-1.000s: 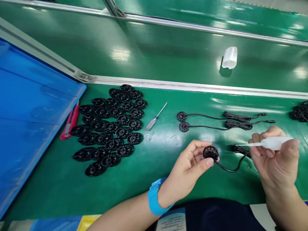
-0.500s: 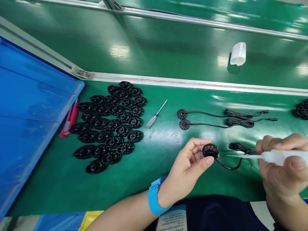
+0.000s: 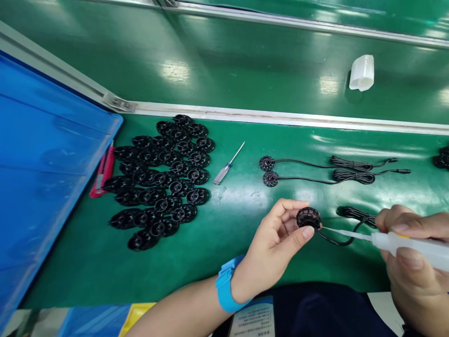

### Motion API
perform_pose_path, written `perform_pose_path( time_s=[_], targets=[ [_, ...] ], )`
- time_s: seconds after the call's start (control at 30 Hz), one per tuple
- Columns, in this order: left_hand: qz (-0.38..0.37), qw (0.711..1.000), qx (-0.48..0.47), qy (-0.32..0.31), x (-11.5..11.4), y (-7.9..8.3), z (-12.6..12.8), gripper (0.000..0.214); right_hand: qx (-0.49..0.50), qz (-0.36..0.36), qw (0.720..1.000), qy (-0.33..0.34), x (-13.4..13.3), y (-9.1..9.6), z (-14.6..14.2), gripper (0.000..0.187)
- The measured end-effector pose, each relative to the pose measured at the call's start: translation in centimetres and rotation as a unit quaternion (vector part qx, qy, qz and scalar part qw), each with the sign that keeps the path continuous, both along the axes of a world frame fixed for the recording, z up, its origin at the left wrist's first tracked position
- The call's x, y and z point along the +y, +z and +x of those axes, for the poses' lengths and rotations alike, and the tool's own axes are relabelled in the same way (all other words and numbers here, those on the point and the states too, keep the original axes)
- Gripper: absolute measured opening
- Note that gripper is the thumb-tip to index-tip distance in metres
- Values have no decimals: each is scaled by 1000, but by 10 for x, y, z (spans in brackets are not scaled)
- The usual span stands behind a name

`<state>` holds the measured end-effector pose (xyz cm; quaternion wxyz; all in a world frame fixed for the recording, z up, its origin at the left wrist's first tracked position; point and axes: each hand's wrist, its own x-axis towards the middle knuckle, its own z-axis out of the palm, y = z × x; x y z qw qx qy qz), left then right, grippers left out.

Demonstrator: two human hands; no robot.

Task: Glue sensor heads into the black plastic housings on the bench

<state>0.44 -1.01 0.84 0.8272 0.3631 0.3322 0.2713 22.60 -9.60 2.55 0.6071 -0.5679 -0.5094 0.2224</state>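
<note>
The screwdriver [image 3: 223,172] lies on the green table [image 3: 228,243], and I take it as the mark for all places. Of containers, one white squeeze bottle [image 3: 393,242] is to the right and nearer to the person than the screwdriver; what is inside I cannot tell. The right hand [image 3: 414,276] is closed around this bottle, with its thin nozzle [image 3: 345,232] pointing leftward. Far left of the screwdriver stands a big blue plastic wall [image 3: 52,187] (maybe of a bin).

The left hand [image 3: 273,238], to the right and nearer than the screwdriver, pinches one black round part [image 3: 308,218] between thumb and fingers; the thumb hides some of its lower rim. The nozzle tip is just beside this part, but whether they touch I cannot tell. Its cable [image 3: 335,242] bends to a coil, partly behind the right hand.

Right of the screwdriver lie two black discs [image 3: 270,178], each with one coiled cable [image 3: 354,176]. Left of it is a group of black parts [image 3: 159,180], roughly thirty (they overlap, so the count is not exact), and beyond them one red-handled tool [image 3: 105,171]. Behind and far right of the screwdriver is one white translucent piece [image 3: 362,73].
</note>
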Motion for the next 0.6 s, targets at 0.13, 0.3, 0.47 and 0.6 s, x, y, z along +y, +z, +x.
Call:
perform_pose_path(
  time_s=[0.13, 0.3, 0.47, 0.6],
  targets=[
    [-2, 1000, 2, 2, 0, 0, 1, 34, -57, 52, 997, -6, 3, 4, -4, 25],
    [1, 1000, 3, 4, 1, -1, 2, 33, -78, 38, 996, -18, 3, 5, -5, 25],
    [-2, 1000, 5, 5, 1, 0, 1, 33, -89, 30, 995, -20, 2, 4, -4, 26],
    [0, 1000, 7, 1, 1, 0, 0, 33, -79, 39, 996, -23, 2, 1, -6, 26]
  ],
)
